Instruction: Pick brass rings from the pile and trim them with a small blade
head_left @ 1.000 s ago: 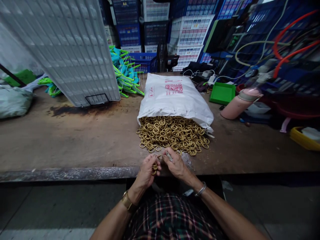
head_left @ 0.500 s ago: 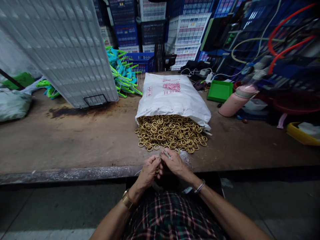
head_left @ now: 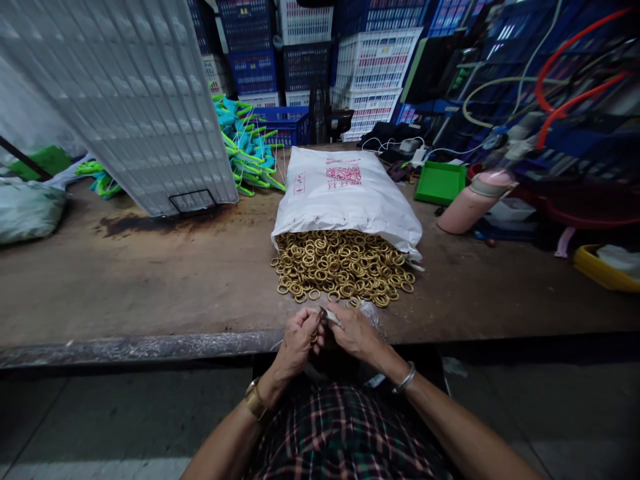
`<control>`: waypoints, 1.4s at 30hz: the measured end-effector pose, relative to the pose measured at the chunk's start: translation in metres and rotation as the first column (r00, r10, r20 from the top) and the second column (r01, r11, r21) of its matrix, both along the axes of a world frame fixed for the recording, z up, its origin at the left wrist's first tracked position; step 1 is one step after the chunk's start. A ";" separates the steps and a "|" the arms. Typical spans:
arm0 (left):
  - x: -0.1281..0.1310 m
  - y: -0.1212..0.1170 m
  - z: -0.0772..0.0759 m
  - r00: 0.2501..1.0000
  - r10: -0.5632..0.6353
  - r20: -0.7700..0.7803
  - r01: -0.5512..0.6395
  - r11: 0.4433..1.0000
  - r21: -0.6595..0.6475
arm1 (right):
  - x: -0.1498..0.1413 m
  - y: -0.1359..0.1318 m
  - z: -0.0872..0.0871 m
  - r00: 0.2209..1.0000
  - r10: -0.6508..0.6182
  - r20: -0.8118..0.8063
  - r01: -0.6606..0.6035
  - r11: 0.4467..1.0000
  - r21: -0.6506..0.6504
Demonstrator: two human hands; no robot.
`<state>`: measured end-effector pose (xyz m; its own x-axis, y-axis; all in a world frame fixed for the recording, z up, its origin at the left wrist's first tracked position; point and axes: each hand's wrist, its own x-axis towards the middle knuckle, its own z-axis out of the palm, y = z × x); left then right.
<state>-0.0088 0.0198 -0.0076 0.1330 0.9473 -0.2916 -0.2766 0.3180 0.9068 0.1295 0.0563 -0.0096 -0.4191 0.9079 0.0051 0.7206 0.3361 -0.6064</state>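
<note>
While the left hand [head_left: 299, 339] curls round some gold-coloured rings [head_left: 314, 338], the right hand [head_left: 357, 329] grips a small tool [head_left: 333, 318] — its tip at the left hand. Just beyond both, a heap of similar rings [head_left: 344, 268] spills from a white sack [head_left: 345, 200] onto the worktop [head_left: 150, 287].
</note>
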 end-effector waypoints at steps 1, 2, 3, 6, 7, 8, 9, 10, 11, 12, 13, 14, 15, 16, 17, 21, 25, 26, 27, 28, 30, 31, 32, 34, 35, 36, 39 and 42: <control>0.000 0.000 0.001 0.999 0.002 -0.033 -0.002 1.000 0.007 | 0.000 -0.001 0.000 0.998 0.028 0.050 -0.028 1.000 -0.004; 0.000 0.000 0.001 0.998 0.006 -0.066 -0.005 1.000 0.011 | 0.000 -0.003 0.001 0.995 0.043 0.094 -0.043 0.999 -0.008; 0.000 0.000 0.002 0.995 0.009 -0.099 -0.007 1.000 0.013 | -0.001 -0.003 0.001 0.990 0.054 0.128 -0.053 0.999 -0.011; 0.000 0.000 0.004 0.983 0.015 -0.182 -0.011 1.000 0.022 | -0.003 -0.004 0.004 0.978 0.084 0.190 -0.080 0.996 -0.024; -0.001 0.000 0.004 0.979 0.014 -0.202 -0.009 1.000 0.028 | -0.003 -0.004 0.004 0.975 0.091 0.205 -0.087 0.996 -0.029; -0.001 -0.001 0.004 0.976 0.014 -0.219 -0.006 0.999 0.036 | -0.004 -0.004 0.005 0.971 0.099 0.218 -0.094 0.995 -0.034; -0.002 -0.002 0.004 0.973 0.014 -0.231 -0.004 0.999 0.046 | -0.004 -0.003 0.005 0.967 0.107 0.230 -0.101 0.994 -0.041; -0.002 -0.003 0.005 0.971 0.017 -0.239 -0.003 0.998 0.056 | -0.004 -0.002 0.005 0.964 0.112 0.242 -0.104 0.993 -0.050; -0.002 -0.004 0.006 0.970 0.019 -0.241 -0.003 0.998 0.065 | -0.003 -0.001 0.005 0.960 0.114 0.255 -0.102 0.993 -0.060; -0.002 -0.006 0.007 0.971 0.019 -0.238 -0.001 0.997 0.074 | -0.003 0.000 0.005 0.956 0.111 0.270 -0.096 0.993 -0.068; -0.001 -0.008 0.009 0.973 0.011 -0.229 0.009 0.996 0.085 | -0.002 0.002 0.005 0.953 0.100 0.288 -0.083 0.994 -0.069; -0.001 -0.010 0.012 0.978 -0.006 -0.210 0.026 0.995 0.093 | 0.000 0.003 0.005 0.948 0.080 0.309 -0.064 0.996 -0.062; 0.000 -0.012 0.014 0.984 -0.032 -0.176 0.049 0.994 0.097 | 0.002 0.005 0.005 0.942 0.053 0.332 -0.039 0.998 -0.047; 0.001 -0.014 0.017 0.991 -0.059 -0.122 0.070 0.993 0.095 | 0.003 0.006 0.004 0.935 0.026 0.353 -0.017 0.999 -0.027; 0.002 -0.014 0.018 0.996 -0.079 -0.048 0.083 0.993 0.084 | 0.005 0.008 0.003 0.929 -0.004 0.369 0.006 1.000 -0.005; 0.001 -0.012 0.015 0.958 -0.028 0.287 0.049 0.997 -0.065 | 0.007 0.014 -0.003 0.916 -0.157 0.368 0.122 0.986 0.116; -0.006 -0.009 0.006 0.925 0.052 0.376 0.012 0.986 -0.165 | 0.005 0.018 -0.006 0.897 -0.236 0.374 0.178 0.967 0.182; -0.007 -0.009 0.004 0.920 0.065 0.386 0.005 0.984 -0.177 | 0.004 0.019 -0.006 0.888 -0.237 0.393 0.178 0.967 0.180; -0.008 -0.010 0.003 0.914 0.079 0.398 -0.001 0.981 -0.193 | 0.003 0.019 -0.005 0.878 -0.240 0.415 0.181 0.968 0.176; -0.009 -0.010 0.003 0.907 0.091 0.410 -0.005 0.978 -0.206 | 0.002 0.019 -0.004 0.868 -0.246 0.432 0.188 0.967 0.173; -0.010 -0.010 0.002 0.893 0.102 0.438 -0.001 0.974 -0.225 | 0.001 0.018 -0.003 0.857 -0.263 0.444 0.205 0.963 0.174; -0.011 -0.010 0.002 0.885 0.102 0.455 0.007 0.973 -0.233 | 0.001 0.018 -0.002 0.855 -0.269 0.442 0.212 0.961 0.175; -0.011 -0.009 0.002 0.874 0.101 0.475 0.019 0.971 -0.240 | 0.001 0.017 -0.001 0.855 -0.272 0.441 0.215 0.961 0.176; -0.012 -0.008 0.000 0.848 0.101 0.520 0.043 0.965 -0.257 | 0.000 0.018 0.001 0.850 -0.265 0.455 0.210 0.963 0.169; -0.012 -0.008 -0.001 0.834 0.104 0.541 0.053 0.962 -0.267 | 0.000 0.018 0.002 0.846 -0.255 0.468 0.203 0.966 0.160; -0.013 -0.007 -0.002 0.822 0.108 0.560 0.061 0.960 -0.274 | 0.000 0.018 0.003 0.841 -0.247 0.482 0.198 0.968 0.151; -0.013 -0.007 -0.005 0.805 0.120 0.581 0.061 0.958 -0.281 | -0.001 0.020 0.004 0.835 -0.239 0.496 0.196 0.971 0.137; -0.013 -0.007 -0.006 0.816 0.131 0.563 0.040 0.959 -0.281 | 0.001 0.020 0.000 0.847 -0.245 0.472 0.194 0.969 0.153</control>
<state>-0.0217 0.0131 -0.0133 0.3146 0.8521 -0.4182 -0.7357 0.4973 0.4599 0.1302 0.0762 -0.0096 -0.1811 0.9820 -0.0542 0.9758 0.1725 -0.1343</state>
